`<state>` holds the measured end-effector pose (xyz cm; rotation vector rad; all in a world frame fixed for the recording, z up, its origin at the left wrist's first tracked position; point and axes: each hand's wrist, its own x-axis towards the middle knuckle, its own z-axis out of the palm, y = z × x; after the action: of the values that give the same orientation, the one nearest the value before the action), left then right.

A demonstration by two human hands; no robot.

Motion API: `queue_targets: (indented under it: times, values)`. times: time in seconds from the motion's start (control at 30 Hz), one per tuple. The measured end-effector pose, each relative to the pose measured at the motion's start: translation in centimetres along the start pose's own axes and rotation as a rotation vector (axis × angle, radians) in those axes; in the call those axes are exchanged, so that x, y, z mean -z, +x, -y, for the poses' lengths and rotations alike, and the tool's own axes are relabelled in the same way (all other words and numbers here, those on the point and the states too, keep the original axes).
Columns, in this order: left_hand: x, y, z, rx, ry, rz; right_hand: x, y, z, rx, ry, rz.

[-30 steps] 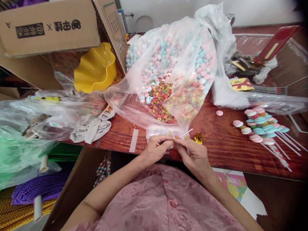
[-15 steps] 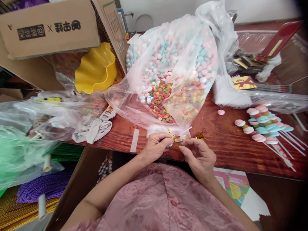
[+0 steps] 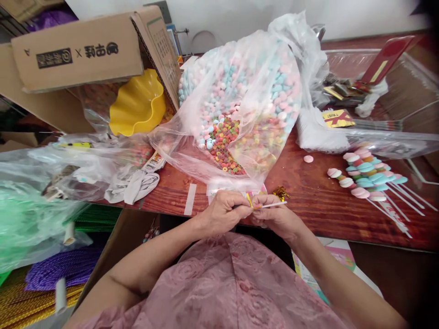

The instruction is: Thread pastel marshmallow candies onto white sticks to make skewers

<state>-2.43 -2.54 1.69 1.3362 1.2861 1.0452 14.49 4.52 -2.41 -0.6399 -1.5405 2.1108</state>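
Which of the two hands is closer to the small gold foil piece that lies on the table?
Right. The right hand is just below the gold foil piece, almost touching it. The left hand is farther to its left, pinching the white stick together with the right hand.

- We see a thin white stick (image 3: pixel 274 204), lying almost level, pinched between the left hand (image 3: pixel 222 213) and right hand (image 3: pixel 277 214) at the near edge of the table; its bare end juts out to the right past the fingers.
- A yellow twist tie (image 3: pixel 249 200) stands up at a slight tilt from the stick, right where the two thumbs meet.
- What sits on the stick inside the fingers is hidden from us.
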Motion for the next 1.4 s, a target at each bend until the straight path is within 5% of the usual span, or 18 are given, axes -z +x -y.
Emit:
queue_targets:
  times: [0.1,0.2,0.3,0.4,0.63,0.8,0.97,1.13,1.27,1.4]
  values:
    - [0.7,0.0,0.2,0.323,-0.208,0.151,0.4,-0.6,1.0,0.128,-0.261,0.094]
    - [1.3,0.0,0.7,0.616,-0.375,0.306,0.2,-1.7,2.7,0.638,-0.870,0.208]
    - [1.4,0.0,1.1,0.759,-0.456,0.520,-0.4,-2.6,4.4,1.008,-1.239,0.339]
    - [1.4,0.0,1.1,0.800,-0.465,0.666,-0.9,-2.7,5.5,1.095,-1.282,0.442]
    - [1.6,0.5,0.1,0.680,-0.473,0.756,-1.3,-2.1,4.9,1.071,-1.202,0.389]
    - [4.3,2.4,-1.2,0.405,-0.206,0.898,-1.9,-2.4,5.2,1.014,-1.273,0.357]
    - [6.6,3.6,-5.2,-0.030,0.215,0.485,-2.0,-2.8,5.8,0.910,-1.278,0.319]
    - [3.3,0.0,-8.7,-0.425,0.729,0.248,-0.1,-0.9,5.7,0.653,-1.129,0.077]
    - [0.2,-2.6,-4.9,-0.630,0.874,0.387,0.8,-0.3,7.0,0.294,-0.663,-0.134]
    - [-0.1,-1.5,-0.3,-0.309,0.434,0.171,-1.2,-1.3,6.5,0.032,-0.093,-0.144]
